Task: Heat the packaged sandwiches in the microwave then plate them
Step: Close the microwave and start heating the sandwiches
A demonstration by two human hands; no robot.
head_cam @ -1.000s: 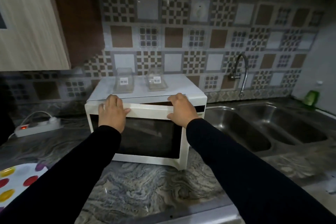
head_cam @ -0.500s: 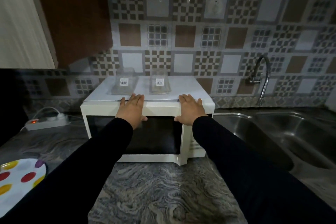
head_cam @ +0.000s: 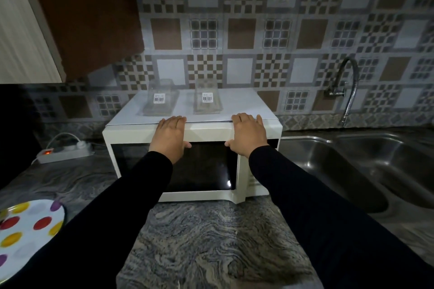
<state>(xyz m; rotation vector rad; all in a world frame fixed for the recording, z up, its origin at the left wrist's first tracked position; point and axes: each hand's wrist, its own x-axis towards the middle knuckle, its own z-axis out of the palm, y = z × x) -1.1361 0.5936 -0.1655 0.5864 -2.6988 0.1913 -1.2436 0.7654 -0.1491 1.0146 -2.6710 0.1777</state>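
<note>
A white microwave stands on the marbled counter with its dark-windowed door closed. My left hand and my right hand lie flat against the top strip of the door, fingers straight and reaching over the top edge. Two clear packaged sandwiches sit on the microwave's top behind my hands, one on the left and one on the right, each with a barcode label. A white plate with coloured dots lies on the counter at the lower left.
A steel double sink and a flexible tap are to the right. A power strip with a lit red switch lies left of the microwave. A wall cabinet hangs at the upper left. Marbled counter stretches in front.
The door was ajar at the top a second ago and now sits shut flush. Both hands went from curled over the door's top edge to lying flat on it.
</note>
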